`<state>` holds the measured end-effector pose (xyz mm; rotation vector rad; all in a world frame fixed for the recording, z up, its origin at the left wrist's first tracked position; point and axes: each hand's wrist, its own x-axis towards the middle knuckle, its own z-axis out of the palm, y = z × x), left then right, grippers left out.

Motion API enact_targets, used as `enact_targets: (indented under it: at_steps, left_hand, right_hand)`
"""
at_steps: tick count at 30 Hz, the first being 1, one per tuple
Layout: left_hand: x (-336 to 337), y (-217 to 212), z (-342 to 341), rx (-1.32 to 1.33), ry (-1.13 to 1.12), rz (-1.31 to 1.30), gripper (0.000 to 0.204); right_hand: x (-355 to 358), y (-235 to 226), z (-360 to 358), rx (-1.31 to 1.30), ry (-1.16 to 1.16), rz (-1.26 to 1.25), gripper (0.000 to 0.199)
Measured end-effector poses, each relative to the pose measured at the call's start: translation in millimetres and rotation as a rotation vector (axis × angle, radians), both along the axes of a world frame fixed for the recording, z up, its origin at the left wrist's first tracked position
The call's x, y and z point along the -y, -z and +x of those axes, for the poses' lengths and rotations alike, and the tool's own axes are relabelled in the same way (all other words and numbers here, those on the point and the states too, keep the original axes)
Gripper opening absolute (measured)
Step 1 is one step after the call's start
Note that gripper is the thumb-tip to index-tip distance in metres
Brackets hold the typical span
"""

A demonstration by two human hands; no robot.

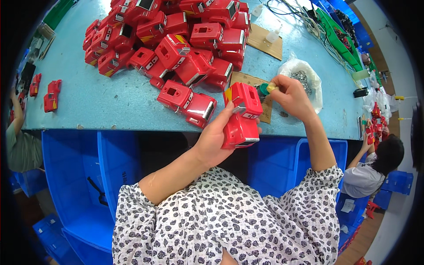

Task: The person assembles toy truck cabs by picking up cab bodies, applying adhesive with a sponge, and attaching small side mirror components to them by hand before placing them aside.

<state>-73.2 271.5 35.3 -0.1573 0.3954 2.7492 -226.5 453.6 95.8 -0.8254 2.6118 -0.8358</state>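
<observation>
My left hand [215,134] is wrapped round a red toy truck body [244,128] with a yellow flash on its side, held over the table's front edge. My right hand [289,96] is closed in a pinch, yellow covering on its fingertips. Those fingertips are beside a small round green thing [264,89] above a piece of cardboard; what they hold, if anything, is too small to make out. Just left of the held body, another red truck body [187,102] lies on the table. A white plastic bag [316,84] of small metal parts stands behind my right hand.
A big heap of red truck bodies [172,48] covers the table's far middle. At the back right, a small clear bottle [273,34] rests on cardboard [260,43]. Blue bins [73,172] stand below the front edge. Other people [373,170] sit at both sides.
</observation>
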Motion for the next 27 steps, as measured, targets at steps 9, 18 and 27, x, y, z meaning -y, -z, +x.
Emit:
enact_targets:
  at_steps: [9,18,27]
  left_hand:
    - [0.6,-16.0,-5.6,-0.042,-0.067,-0.222,0.046]
    - [-0.4,-25.3,-2.3,-0.099,-0.034,-0.409,0.045]
    - [1.4,-30.0,0.1,-0.078,-0.078,-0.529,0.044]
  right_hand:
    - [20.2,-23.4,90.7,-0.056,-0.395,-0.367,0.019]
    - [18.5,-2.8,98.3,-0.082,-0.454,-0.366,0.024]
    - [25.9,4.8,104.9,-0.141,-0.417,-0.371,0.026]
